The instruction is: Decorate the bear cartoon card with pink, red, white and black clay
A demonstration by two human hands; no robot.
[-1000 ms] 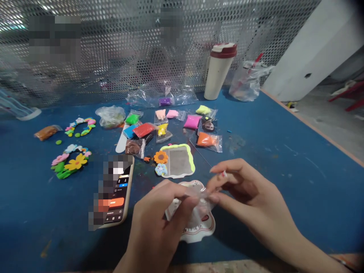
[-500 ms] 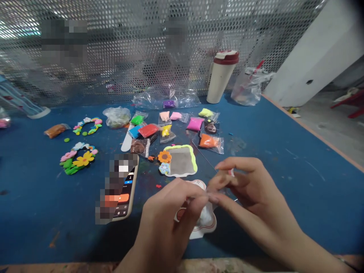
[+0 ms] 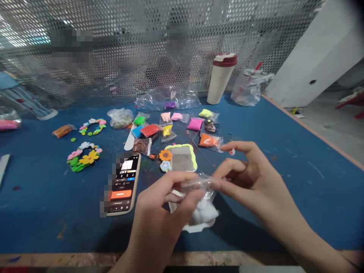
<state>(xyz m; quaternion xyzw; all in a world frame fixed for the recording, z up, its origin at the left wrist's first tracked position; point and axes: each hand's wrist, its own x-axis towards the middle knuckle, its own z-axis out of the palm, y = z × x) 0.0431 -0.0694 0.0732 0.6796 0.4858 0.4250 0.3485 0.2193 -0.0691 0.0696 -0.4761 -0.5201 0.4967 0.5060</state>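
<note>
At the near side of the table point(image 3: 295, 151), between both hands: a clear bag point(image 3: 204, 212) with a white lump inside. Top of the plastic up at the fingers; white bulk just below the fingertips, over a pale card point(image 3: 196, 228). Whether touching the card or hanging over it, cannot tell. From the left hand point(image 3: 159, 208): a pinch of thumb and forefinger on the top, thumb across the front, part of the plastic hidden. From the right hand point(image 3: 253, 185): a grip of thumb and bent finger on the right end of the plastic; forefinger raised, apart from the bag. Just beyond the fingers: a frame point(image 3: 194, 158), lime along top and right, orange flower point(image 3: 165, 155) and blue flower point(image 3: 165, 166) on its left. Left of the left hand: a phone point(image 3: 125, 185), face up, lit. Farther left: a flower ring point(image 3: 89, 157), with a smaller ring point(image 3: 101, 123) behind. Past the frame: an orange packet point(image 3: 208, 140), a red packet point(image 3: 150, 130). Near the metal screen point(image 3: 127, 76): a red-lidded cup point(image 3: 218, 83).
</note>
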